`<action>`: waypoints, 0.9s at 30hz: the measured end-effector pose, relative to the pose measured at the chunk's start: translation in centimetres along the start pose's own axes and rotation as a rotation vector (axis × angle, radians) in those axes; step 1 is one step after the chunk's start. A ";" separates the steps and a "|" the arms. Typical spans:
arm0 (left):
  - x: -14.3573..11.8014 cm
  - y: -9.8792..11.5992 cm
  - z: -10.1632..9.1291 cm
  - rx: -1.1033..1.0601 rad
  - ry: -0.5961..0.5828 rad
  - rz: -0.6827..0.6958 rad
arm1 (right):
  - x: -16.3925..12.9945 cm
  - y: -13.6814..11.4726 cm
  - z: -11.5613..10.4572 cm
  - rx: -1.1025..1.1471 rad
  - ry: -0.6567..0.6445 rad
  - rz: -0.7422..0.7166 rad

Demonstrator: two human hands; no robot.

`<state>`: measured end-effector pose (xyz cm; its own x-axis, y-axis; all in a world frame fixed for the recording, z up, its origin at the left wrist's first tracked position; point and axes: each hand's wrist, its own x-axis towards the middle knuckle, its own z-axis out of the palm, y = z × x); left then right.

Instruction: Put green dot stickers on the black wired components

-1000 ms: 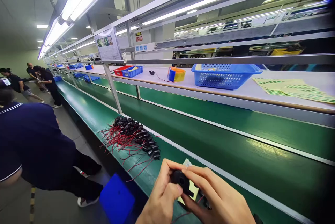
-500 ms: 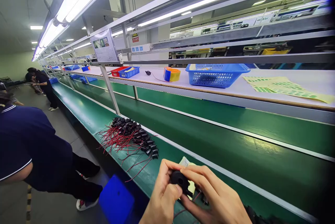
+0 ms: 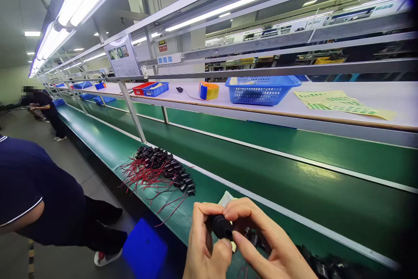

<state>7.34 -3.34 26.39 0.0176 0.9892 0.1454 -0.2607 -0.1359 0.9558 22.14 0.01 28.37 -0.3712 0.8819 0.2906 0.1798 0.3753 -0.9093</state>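
Note:
My left hand is closed around a small black round part, thumb in front and index finger curled over the top. The part has a dark hole at its end, facing me and to the right. My right hand pinches its right side with thumb and index fingertips. Behind my fingers, a pale yellow sheet is partly hidden on the green bench. Ahead lies a pile of similar black parts with red and black wires. More black parts lie to the right, partly behind my right hand.
A blue perforated basket, an orange-yellow tape roll and green-dotted sheets sit on the upper shelf. A metal post rises beyond the pile. On the left, a co-worker in a dark shirt stands near a blue stool or bin.
The black part has turned in my fingers, so its flat holed face no longer points at me. My right fingers have shifted their pinch on it. The camera view has moved slightly.

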 end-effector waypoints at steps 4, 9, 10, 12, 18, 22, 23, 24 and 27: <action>-0.1 -0.6 0.0 -0.079 0.016 0.055 | 0.3 -0.1 0.1 0.151 -0.002 0.048; -0.1 -0.9 -0.2 -0.136 0.050 0.083 | 0.4 0.0 -0.1 0.192 -0.052 0.038; -0.1 -0.9 -0.2 -0.145 0.063 0.077 | 0.4 0.0 -0.1 0.185 -0.055 0.025; 0.0 -1.0 -0.4 -0.151 0.090 0.054 | 0.4 0.0 -0.1 0.148 -0.045 -0.031; 0.2 -1.5 -1.0 -0.215 0.081 -0.033 | 0.8 0.4 -0.1 -0.072 0.008 -0.253; 0.7 -2.0 -1.1 -0.427 0.043 -0.084 | 1.0 0.7 0.1 -0.215 -0.026 -0.369; 0.8 -2.0 -1.1 -0.466 0.035 -0.099 | 1.0 0.8 0.1 -0.261 -0.051 -0.385; 0.9 -2.0 -1.2 -0.492 0.028 -0.122 | 1.1 1.0 0.2 -0.310 -0.078 -0.398; 1.3 -1.7 -1.5 -0.526 -0.016 -0.210 | 1.6 1.6 0.2 -0.375 -0.163 -0.352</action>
<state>6.40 -1.72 24.55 0.1343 0.9906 -0.0262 -0.6957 0.1130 0.7094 21.67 2.02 27.35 -0.5992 0.6398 0.4813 0.3211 0.7428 -0.5875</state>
